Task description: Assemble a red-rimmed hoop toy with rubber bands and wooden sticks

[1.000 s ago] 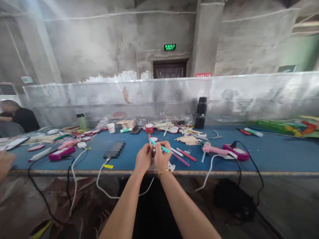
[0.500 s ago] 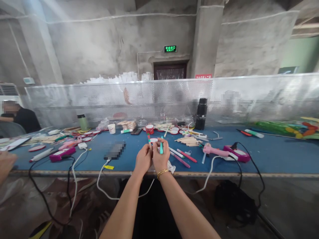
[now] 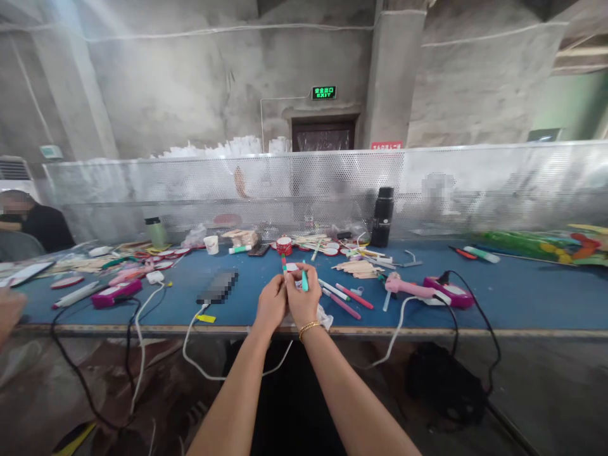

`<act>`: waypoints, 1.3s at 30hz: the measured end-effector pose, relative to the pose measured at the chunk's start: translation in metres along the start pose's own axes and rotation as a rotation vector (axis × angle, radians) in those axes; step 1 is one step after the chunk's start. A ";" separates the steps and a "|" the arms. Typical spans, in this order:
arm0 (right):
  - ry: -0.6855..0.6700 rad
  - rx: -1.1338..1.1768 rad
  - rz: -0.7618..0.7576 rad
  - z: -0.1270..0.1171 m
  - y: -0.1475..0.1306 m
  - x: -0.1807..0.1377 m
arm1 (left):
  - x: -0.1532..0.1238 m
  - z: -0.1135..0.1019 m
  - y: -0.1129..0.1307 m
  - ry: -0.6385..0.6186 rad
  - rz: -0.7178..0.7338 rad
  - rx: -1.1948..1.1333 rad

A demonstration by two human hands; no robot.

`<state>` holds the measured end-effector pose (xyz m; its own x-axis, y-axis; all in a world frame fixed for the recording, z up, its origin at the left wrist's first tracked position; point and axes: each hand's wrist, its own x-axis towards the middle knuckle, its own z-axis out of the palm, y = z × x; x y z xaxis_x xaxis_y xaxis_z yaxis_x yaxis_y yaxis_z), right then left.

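Observation:
My left hand [image 3: 272,304] is closed around the lower part of a thin wooden stick [image 3: 284,261] coloured in red and green bands, which stands nearly upright. Beside it, my right hand [image 3: 305,297] holds a teal marker [image 3: 304,280] between the fingers, and its fingertips meet the left hand at the stick. Whether the marker's tip touches the stick is hidden. A white round piece [image 3: 292,267] shows just behind the fingers. Several pink and white markers [image 3: 348,305] lie to the right of my hands, and a crumpled white tissue [image 3: 325,318] is under my right wrist.
On the blue table [image 3: 166,316] are a phone [image 3: 217,287] with a white cable, purple-based pink glue guns [image 3: 413,286], loose wooden sticks [image 3: 360,268], a paper cup [image 3: 211,244] and a black flask [image 3: 382,218]. Another person's hand [image 3: 10,310] is at the far left.
The top of the teal marker sits slightly lower and further left, and my right fingers have shifted a little over the stick. Both hands keep their hold; the whole view has drifted slightly.

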<state>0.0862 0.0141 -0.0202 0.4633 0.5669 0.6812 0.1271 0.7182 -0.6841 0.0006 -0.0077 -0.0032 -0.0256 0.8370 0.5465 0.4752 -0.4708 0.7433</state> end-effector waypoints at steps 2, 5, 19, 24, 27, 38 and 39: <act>0.017 0.007 0.008 0.000 -0.001 0.000 | 0.001 0.001 -0.001 0.009 -0.004 0.011; 0.048 0.056 0.029 -0.001 -0.004 0.001 | 0.004 0.003 -0.002 0.012 -0.016 0.025; -0.028 0.193 0.035 -0.047 -0.042 0.044 | 0.008 0.004 -0.005 -0.075 -0.025 0.024; -0.460 -0.651 -0.259 -0.120 -0.036 0.095 | 0.007 0.003 -0.005 -0.069 -0.026 0.041; -0.613 -1.103 -0.228 -0.152 -0.030 0.115 | 0.008 0.003 -0.004 -0.065 -0.030 0.051; -0.842 -1.362 -0.148 -0.165 -0.003 0.115 | 0.010 0.000 -0.004 -0.077 -0.010 -0.053; -0.851 -1.368 -0.148 -0.165 -0.001 0.114 | 0.010 0.000 -0.005 -0.076 -0.010 -0.071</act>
<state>0.2833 0.0119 0.0150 -0.1593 0.9112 0.3799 0.9855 0.1698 0.0060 -0.0017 0.0026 -0.0012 0.0376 0.8593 0.5101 0.4117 -0.4784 0.7756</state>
